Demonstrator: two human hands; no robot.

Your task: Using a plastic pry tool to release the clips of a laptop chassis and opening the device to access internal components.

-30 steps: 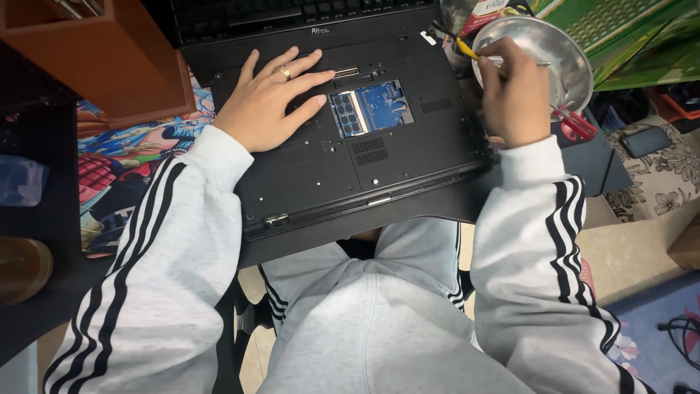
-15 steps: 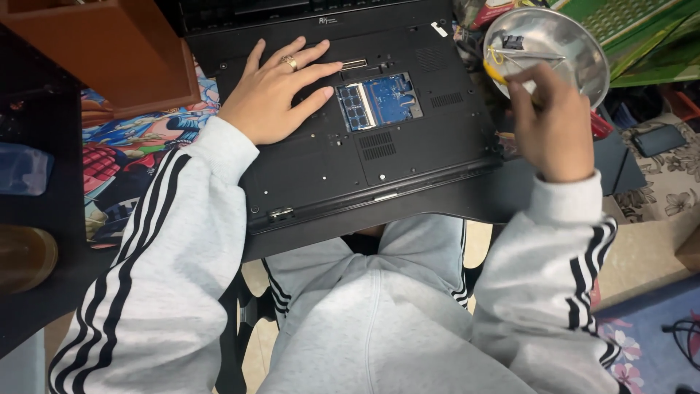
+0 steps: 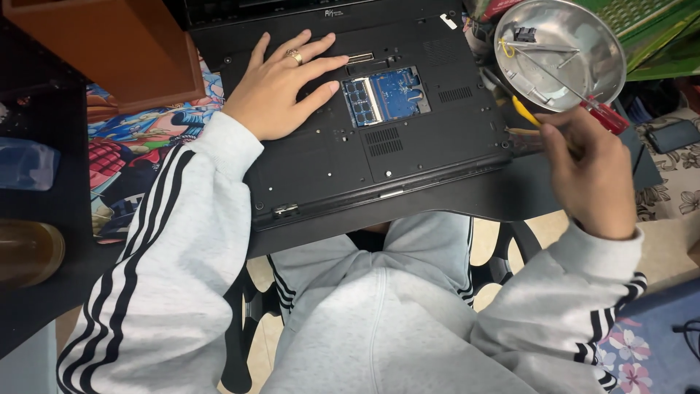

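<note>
**Steadying an opened laptop while the other hand takes up a screwdriver**

Pressing flat on the upturned black laptop (image 3: 350, 146), the left hand (image 3: 281, 91) lies in the upper middle of the frame with fingers spread and nothing held, fingertips just beside the open memory bay (image 3: 385, 95) where the blue boards show. The right hand (image 3: 587, 171), at the right of the frame, has its grip closed around a thin screwdriver (image 3: 561, 86) with a red handle, the shaft slanting up across the round metal bowl (image 3: 576, 73) at upper right. That bowl holds small loose parts, too small to identify. A yellow-handled tool (image 3: 525, 111) lies just below the bowl's rim, near the right hand's fingers. The laptop rests on a dark surface (image 3: 467, 197) over the person's lap.

To do this well, I judge the left palm should bear down evenly so the laptop cannot slide, and the screwdriver should be lifted clear of the bowl without tipping it or scattering the parts
</note>
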